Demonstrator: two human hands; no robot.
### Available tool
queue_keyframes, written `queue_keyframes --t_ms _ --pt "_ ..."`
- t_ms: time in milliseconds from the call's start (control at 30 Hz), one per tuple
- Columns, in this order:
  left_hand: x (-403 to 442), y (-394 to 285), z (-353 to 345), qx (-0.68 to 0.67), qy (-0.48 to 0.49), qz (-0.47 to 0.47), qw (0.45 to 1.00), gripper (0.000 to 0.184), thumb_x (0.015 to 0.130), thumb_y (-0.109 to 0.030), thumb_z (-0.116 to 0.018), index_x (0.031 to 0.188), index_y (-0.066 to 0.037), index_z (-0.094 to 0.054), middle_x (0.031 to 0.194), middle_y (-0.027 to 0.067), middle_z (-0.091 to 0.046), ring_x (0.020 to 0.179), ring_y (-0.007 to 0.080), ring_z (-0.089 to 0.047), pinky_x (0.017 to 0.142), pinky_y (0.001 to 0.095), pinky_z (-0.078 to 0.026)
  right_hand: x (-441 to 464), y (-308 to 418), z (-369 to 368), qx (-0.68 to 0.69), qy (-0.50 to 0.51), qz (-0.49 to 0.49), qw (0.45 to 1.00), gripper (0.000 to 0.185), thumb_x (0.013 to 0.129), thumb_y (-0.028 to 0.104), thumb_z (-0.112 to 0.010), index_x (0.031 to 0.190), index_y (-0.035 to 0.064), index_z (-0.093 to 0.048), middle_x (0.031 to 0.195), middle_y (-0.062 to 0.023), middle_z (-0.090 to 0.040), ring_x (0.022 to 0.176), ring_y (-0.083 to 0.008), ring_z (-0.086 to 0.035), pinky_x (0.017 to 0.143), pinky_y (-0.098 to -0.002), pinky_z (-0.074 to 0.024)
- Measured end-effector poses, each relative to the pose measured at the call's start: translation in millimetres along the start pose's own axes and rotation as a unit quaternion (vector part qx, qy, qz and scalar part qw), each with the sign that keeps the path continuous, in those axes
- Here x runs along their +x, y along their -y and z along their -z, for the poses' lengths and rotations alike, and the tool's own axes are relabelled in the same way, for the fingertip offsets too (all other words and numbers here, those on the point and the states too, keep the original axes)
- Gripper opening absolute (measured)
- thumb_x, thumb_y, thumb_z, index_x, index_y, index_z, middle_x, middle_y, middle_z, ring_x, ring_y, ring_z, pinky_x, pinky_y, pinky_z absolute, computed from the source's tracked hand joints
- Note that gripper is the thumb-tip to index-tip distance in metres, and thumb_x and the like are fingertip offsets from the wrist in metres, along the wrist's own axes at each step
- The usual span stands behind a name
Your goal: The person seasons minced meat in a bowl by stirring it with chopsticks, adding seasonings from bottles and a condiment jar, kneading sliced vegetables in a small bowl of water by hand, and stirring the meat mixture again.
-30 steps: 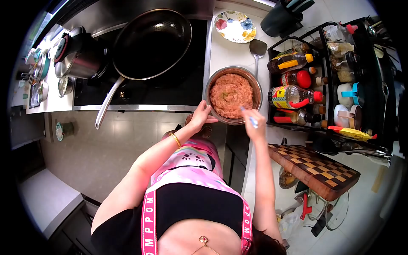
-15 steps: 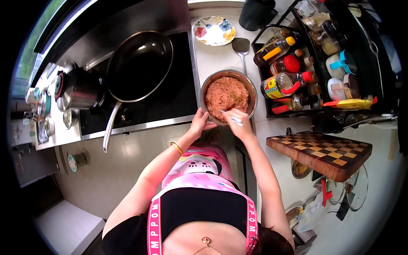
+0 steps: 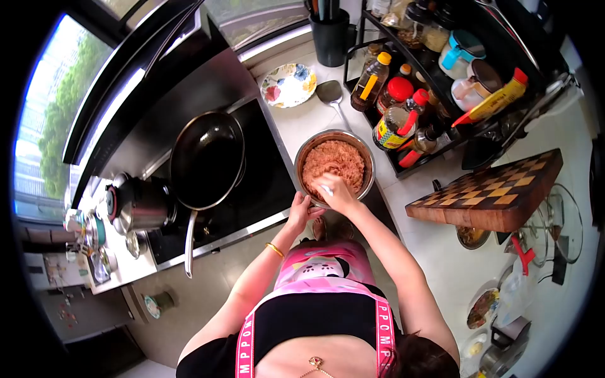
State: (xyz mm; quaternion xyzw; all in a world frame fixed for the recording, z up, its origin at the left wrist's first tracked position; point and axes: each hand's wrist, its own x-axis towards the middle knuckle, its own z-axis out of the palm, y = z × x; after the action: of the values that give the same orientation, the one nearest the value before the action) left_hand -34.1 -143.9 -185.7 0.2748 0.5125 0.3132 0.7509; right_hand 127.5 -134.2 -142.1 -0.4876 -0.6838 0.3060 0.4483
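A steel bowl (image 3: 370, 165) of pinkish minced meat (image 3: 334, 162) sits at the counter's front edge, beside the stove. My left hand (image 3: 302, 213) is closed on the bowl's near-left rim, thumb up along the side. Over the near part of the meat, my right hand (image 3: 339, 195) is wrapped round a utensil with a white handle (image 3: 326, 189). Its lower end is hidden by the hand and the meat, so its kind does not show. Just behind the bowl lies a spatula (image 3: 329, 93), its handle toward the bowl.
A black frying pan (image 3: 208, 160) rests on the stove at left, handle toward me, near a steel pot (image 3: 144, 205). A floral plate (image 3: 290, 85) lies behind. Right of the bowl stands a rack of sauce bottles (image 3: 392, 126); a checkered cutting board (image 3: 488, 192) is nearer me.
The head view has turned and tilted, showing more of the window. My right hand has shifted left within the bowl with the utensil. My left hand stays at the rim.
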Motion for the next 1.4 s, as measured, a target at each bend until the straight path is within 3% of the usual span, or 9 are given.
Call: queue_keyframes --t_ms 167,367,433,500,700,933,1100,1233,1400 --pt "5.1 -0.6 -3.0 -0.004 -0.016 -0.001 1.0 0.005 0.097 -0.014 -0.034 0.094 -0.01 -0.033 0.1 0.0118 -0.055 0.076 0.0279 -0.065 0.072 0.0397 -0.057 10.1 -32.8 47.5 -0.142 -0.081 0.01 0.986 0.011 0.084 0.008 -0.056 0.083 -0.0016 -0.063 0.078 -0.0158 -0.058 0.071 -0.0291 -0.06 0.059 -0.037 -0.0474" --pt "-0.6 -3.7 -3.0 -0.014 -0.027 0.008 1.0 0.006 0.097 -0.016 -0.034 0.097 -0.01 -0.034 0.097 0.0106 -0.056 0.077 0.0275 -0.065 0.071 0.0384 -0.057 -50.1 10.2 31.9 -0.059 -0.011 -0.078 0.995 0.015 0.085 0.016 -0.056 0.081 0.0049 -0.066 0.08 -0.0145 -0.063 0.075 -0.0282 -0.064 0.065 -0.0371 -0.0521" --pt "5.1 -3.0 3.0 0.026 0.007 0.014 1.0 0.016 0.098 -0.015 -0.031 0.111 -0.006 -0.031 0.108 0.0148 -0.052 0.083 0.0312 -0.064 0.076 0.0398 -0.056 -22.6 9.1 7.7 -0.006 -0.05 0.02 0.999 0.016 0.085 0.015 -0.056 0.079 0.0051 -0.066 0.079 -0.014 -0.063 0.076 -0.0281 -0.064 0.065 -0.0363 -0.0517" --pt "4.3 -6.2 1.2 0.024 0.007 0.015 1.0 0.012 0.098 -0.015 -0.032 0.106 -0.006 -0.032 0.107 0.0143 -0.052 0.082 0.0303 -0.064 0.076 0.0403 -0.056 8.1 -8.6 4.5 0.009 0.001 -0.013 1.0 0.016 0.086 0.013 -0.055 0.078 0.0026 -0.064 0.078 -0.0142 -0.062 0.074 -0.0281 -0.063 0.064 -0.0353 -0.0508" --pt "5.3 -3.0 -1.5 0.005 -0.026 -0.004 1.0 0.008 0.098 -0.017 -0.034 0.095 -0.009 -0.035 0.097 0.0117 -0.056 0.076 0.0262 -0.065 0.07 0.0367 -0.057 -40.3 -26.1 44.7 -0.118 -0.177 -0.03 0.977 0.008 0.082 0.004 -0.058 0.085 0.0007 -0.065 0.08 -0.0151 -0.062 0.07 -0.0283 -0.062 0.06 -0.0335 -0.0505" --pt "12.4 -2.4 10.9 0.044 0.0 0.022 0.999 0.007 0.097 -0.014 -0.033 0.1 -0.008 -0.034 0.108 0.0129 -0.053 0.082 0.0303 -0.064 0.073 0.0402 -0.057 -22.3 -7.3 -26.6 -0.02 -0.105 0.016 0.994 0.012 0.082 0.007 -0.059 0.087 -0.003 -0.062 0.077 -0.0157 -0.058 0.071 -0.031 -0.059 0.06 -0.037 -0.0462" --pt "9.9 -3.2 8.7 -0.002 0.0 0.011 1.0 0.005 0.097 -0.014 -0.033 0.097 -0.008 -0.033 0.104 0.0132 -0.054 0.079 0.029 -0.065 0.071 0.0389 -0.057 15.2 -36.4 25.2 -0.107 -0.126 0.038 0.986 0.009 0.082 0.008 -0.059 0.084 -0.001 -0.061 0.078 -0.0153 -0.058 0.071 -0.0298 -0.059 0.06 -0.0367 -0.0464" --pt "-0.3 1.8 9.1 -0.008 -0.031 0.017 0.999 0.008 0.097 -0.017 -0.035 0.095 -0.01 -0.035 0.1 0.0116 -0.057 0.081 0.0283 -0.065 0.072 0.0388 -0.057 -50.6 -6.8 53.8 -0.128 -0.021 -0.111 0.985 0.011 0.083 0.01 -0.056 0.083 0.0044 -0.066 0.083 -0.015 -0.062 0.077 -0.0302 -0.062 0.069 -0.0383 -0.0506" --pt "8.4 -11.5 2.3 0.026 -0.002 0.02 0.999 0.007 0.097 -0.014 -0.034 0.098 -0.008 -0.032 0.1 0.0127 -0.051 0.074 0.0266 -0.064 0.067 0.0364 -0.058 -6.0 10.5 -1.6 -0.035 0.009 -0.013 0.999 0.013 0.084 0.013 -0.056 0.082 0.0033 -0.064 0.079 -0.014 -0.06 0.076 -0.0307 -0.061 0.068 -0.0392 -0.0492"
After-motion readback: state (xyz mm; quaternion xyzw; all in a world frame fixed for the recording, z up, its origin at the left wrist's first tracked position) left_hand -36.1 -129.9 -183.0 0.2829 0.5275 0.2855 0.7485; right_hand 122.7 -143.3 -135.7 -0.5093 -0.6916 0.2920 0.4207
